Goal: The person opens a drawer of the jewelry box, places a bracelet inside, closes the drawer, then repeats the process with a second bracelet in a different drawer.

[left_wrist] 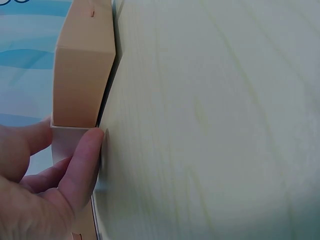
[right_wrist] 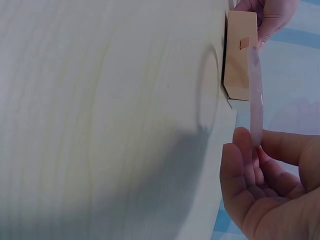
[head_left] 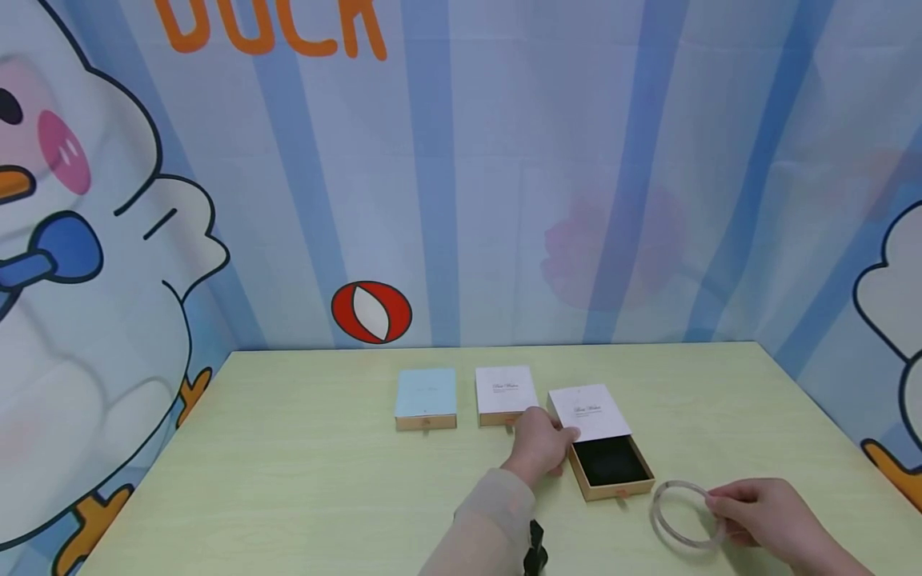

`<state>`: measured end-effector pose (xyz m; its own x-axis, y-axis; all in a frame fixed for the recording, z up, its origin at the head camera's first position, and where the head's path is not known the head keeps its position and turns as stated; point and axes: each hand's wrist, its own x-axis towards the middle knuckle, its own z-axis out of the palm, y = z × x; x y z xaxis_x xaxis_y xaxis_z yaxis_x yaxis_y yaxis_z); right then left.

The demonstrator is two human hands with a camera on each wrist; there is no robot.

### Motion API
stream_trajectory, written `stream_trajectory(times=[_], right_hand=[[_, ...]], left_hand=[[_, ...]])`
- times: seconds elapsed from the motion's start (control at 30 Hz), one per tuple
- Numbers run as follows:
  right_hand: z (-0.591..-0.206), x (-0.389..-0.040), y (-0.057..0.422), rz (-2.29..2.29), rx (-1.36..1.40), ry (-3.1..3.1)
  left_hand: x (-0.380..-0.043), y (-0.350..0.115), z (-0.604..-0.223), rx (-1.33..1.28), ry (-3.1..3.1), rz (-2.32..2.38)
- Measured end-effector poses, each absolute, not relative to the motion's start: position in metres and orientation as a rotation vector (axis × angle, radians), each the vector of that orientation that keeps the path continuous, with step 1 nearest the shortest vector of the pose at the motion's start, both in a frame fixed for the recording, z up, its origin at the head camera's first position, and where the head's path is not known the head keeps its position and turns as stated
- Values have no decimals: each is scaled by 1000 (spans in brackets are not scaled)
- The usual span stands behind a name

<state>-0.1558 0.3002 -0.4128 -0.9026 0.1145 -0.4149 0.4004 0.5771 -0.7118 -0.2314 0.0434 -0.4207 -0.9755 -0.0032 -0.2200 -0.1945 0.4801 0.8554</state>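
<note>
My right hand [head_left: 774,512] pinches a pale, translucent bangle [right_wrist: 256,95] by its edge, with the ring held over the table at the front right. To its left lies a white-topped drawer box [head_left: 589,412]. Its tan drawer [head_left: 621,489] is pulled out toward me and shows a black lining [head_left: 612,460]. My left hand [head_left: 536,444] holds the left side of this box's white sleeve, and the left wrist view shows its thumb and fingers [left_wrist: 87,155] on either side of the sleeve near the drawer.
Behind my left hand sits a second white-topped box [head_left: 507,390], shut. A light blue box [head_left: 426,394], also shut, stands further left. The pale wooden table [head_left: 302,464] ends at a blue striped backdrop [head_left: 497,200] with cartoon prints.
</note>
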Motion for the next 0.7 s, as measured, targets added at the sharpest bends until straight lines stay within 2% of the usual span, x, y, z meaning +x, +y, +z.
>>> stream_trajectory(times=[0.7], right_hand=[[-405, -157, 294, -1253, 431, 2484]], left_hand=[[-232, 43, -421, -188, 2526, 1501]])
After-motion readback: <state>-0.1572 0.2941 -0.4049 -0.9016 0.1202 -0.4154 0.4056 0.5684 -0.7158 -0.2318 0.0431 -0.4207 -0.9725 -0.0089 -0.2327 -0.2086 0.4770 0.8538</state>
